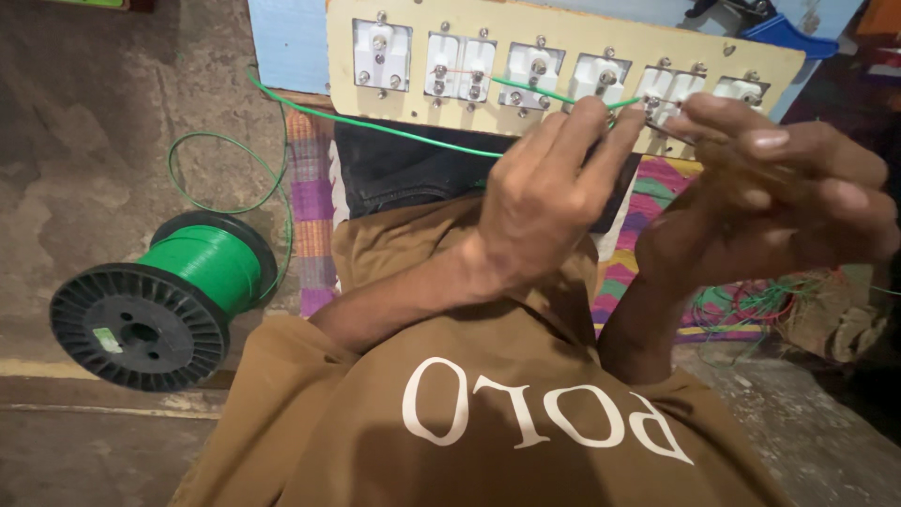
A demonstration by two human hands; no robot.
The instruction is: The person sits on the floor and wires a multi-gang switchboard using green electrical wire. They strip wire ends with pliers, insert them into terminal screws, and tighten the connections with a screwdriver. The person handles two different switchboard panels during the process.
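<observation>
The left hand [540,202] pinches the green wire [404,131] near the switch board [563,56] at 12 o'clock; the wire looks thin, light, springy; hold it near its end; right hand [779,197] is curled, its hold unclear.

left hand [554,192] pinches green wire [404,131] | right hand [779,178] at switch board [563,56]

Two bare hands, left hand [540,202] and right hand [779,192], work at one cream switchboard panel [563,70] carrying six white switch and socket backs in a row. One black spool of green wire [164,300] lies on the floor, and one loose tangle of coloured wire offcuts [751,305] sits on one striped mat [314,188]
</observation>
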